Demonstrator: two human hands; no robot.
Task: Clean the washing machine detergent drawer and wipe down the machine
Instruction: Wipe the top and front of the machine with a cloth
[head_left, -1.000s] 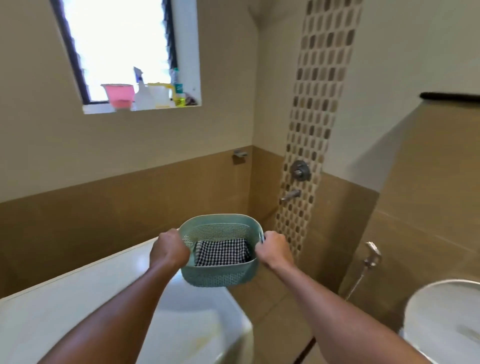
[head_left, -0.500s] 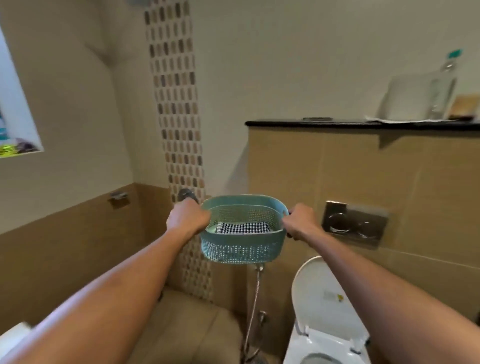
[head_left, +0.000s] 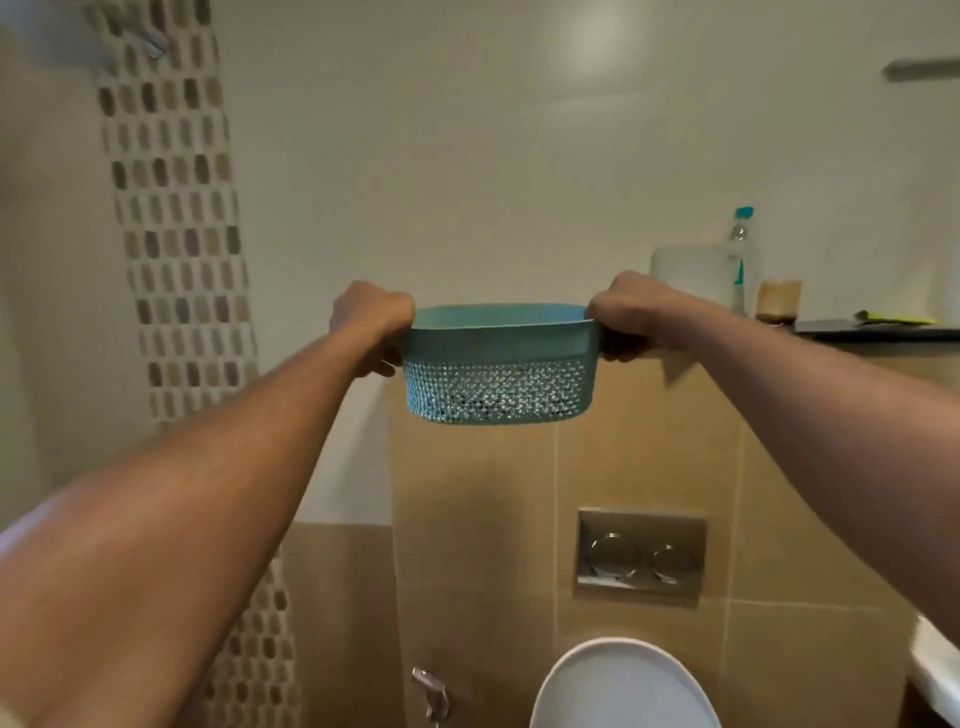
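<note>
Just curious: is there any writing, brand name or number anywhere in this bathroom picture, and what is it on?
No text here can be read.
Label on the bottle on the ledge: coloured print, too blurred to read.
The yellow-green packet on the same ledge: too blurred to read.
The teal basket and flush plate: no lettering visible.

Teal perforated basket: held level, L hand & R hand gripping opposite rim ends. Behind: ledge w/ bottle, jar. Below: flush plate, toilet lid.
</note>
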